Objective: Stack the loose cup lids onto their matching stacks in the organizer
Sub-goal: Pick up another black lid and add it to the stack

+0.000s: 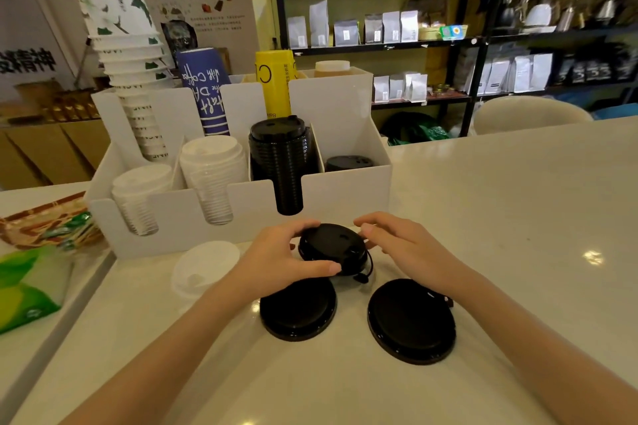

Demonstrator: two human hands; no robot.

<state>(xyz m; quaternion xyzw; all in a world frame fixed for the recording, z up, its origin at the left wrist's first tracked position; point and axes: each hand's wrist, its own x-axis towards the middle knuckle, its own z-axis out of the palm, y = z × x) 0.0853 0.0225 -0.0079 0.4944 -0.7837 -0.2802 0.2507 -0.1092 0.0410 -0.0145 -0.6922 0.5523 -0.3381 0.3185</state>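
The left hand (283, 255) pinches a black lid (332, 247) by its rim, just above the counter (483, 217) before the organizer (345, 193). The right hand (397, 245), fingers spread, seems to steady its far edge, probably for lifting it onto the black stack (281, 152).

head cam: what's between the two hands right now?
In the head view, a black lid sits between the left hand and right hand. Left fingers and thumb grip its near-left rim; right fingertips reach its right edge.
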